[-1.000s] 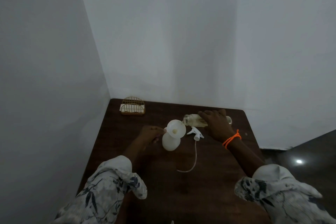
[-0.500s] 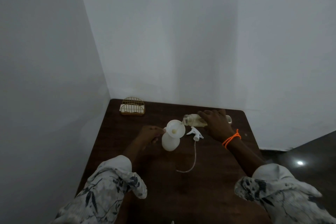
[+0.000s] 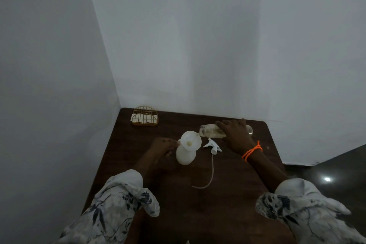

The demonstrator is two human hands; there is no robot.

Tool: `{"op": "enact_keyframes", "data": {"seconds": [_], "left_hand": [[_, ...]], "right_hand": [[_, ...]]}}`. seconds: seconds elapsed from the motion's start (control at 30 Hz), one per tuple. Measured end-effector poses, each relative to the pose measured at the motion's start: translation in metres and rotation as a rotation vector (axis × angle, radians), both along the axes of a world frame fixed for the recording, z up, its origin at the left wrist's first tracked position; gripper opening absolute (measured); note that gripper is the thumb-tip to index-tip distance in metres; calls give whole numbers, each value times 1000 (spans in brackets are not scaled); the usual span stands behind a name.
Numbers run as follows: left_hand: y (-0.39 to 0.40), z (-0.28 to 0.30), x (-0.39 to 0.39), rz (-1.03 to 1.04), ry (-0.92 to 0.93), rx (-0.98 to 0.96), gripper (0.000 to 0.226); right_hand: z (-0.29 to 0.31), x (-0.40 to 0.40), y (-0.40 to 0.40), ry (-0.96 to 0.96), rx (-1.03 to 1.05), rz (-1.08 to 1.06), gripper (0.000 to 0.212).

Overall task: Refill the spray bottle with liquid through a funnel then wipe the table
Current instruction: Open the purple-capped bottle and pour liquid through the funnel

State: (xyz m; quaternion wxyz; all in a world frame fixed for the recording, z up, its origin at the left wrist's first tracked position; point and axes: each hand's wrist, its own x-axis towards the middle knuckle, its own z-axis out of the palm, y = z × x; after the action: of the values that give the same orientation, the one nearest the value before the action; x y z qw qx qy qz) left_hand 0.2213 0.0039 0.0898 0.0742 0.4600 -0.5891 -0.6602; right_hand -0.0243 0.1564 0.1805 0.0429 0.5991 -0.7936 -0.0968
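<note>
— Head view first: how much room do you have?

— My dark brown wooden table (image 3: 198, 214) sits in a corner, its far edge and left edge against white walls. Its right edge is free, with dark floor beyond. The near half of the top is bare wood between my sleeves.

— Where is the bottle?

— The white plastic spray bottle (image 3: 185, 156) stands upright near the middle of the table, a white plastic funnel (image 3: 191, 140) seated in its neck. My left hand (image 3: 163, 146) is just left of it, fingers curled, fingertips at the bottle's neck under the funnel rim; whether they pinch it I cannot tell.

— And the right?

— My right hand (image 3: 236, 135) is wrapped over a clear glass bottle (image 3: 212, 130) holding pale liquid, tipped almost level, its mouth at the funnel's far right rim. An orange beaded bracelet (image 3: 252, 151) is on that wrist.

— Anything else?

— The white trigger sprayer head (image 3: 213, 145) lies just right of the spray bottle, its tube trailing toward me. A gold wire napkin holder (image 3: 145, 116) is in the far left corner, well apart.
</note>
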Motion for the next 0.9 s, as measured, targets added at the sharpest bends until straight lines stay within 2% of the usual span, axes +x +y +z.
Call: {"op": "enact_keyframes", "data": {"seconds": [0.9], "left_hand": [[-5,-7,-1,-26,-17,15,17]], "right_hand": [[-2,5,-3,19,-7,-14,57]]}}
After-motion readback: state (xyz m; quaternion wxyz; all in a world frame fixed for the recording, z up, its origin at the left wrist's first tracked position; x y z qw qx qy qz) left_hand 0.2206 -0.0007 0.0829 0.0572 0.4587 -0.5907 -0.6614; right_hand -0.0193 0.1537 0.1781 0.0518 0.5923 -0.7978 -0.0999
